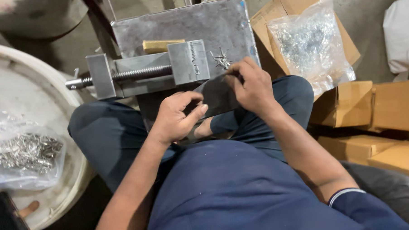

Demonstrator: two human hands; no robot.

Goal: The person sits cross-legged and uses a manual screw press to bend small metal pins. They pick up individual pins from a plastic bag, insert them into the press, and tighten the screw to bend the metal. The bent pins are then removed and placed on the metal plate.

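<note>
A grey metal vise (166, 68) with a threaded screw (135, 74) sits on a steel plate (219, 24) in front of my crossed legs. My left hand (177, 116) curls its fingers just below the vise jaw, thumb and forefinger pinched together; what they hold is too small to tell. My right hand (253, 88) rests on the plate's near edge, fingertips closed beside a small heap of shiny metal pins (220, 60). A yellowish block (161, 45) lies behind the vise jaw.
A clear bag of small metal parts (308, 43) lies on cardboard boxes (385, 108) at the right. Another bag of metal pieces (24, 150) rests in a white tub (75, 178) at the left. A white sack (403, 33) stands far right.
</note>
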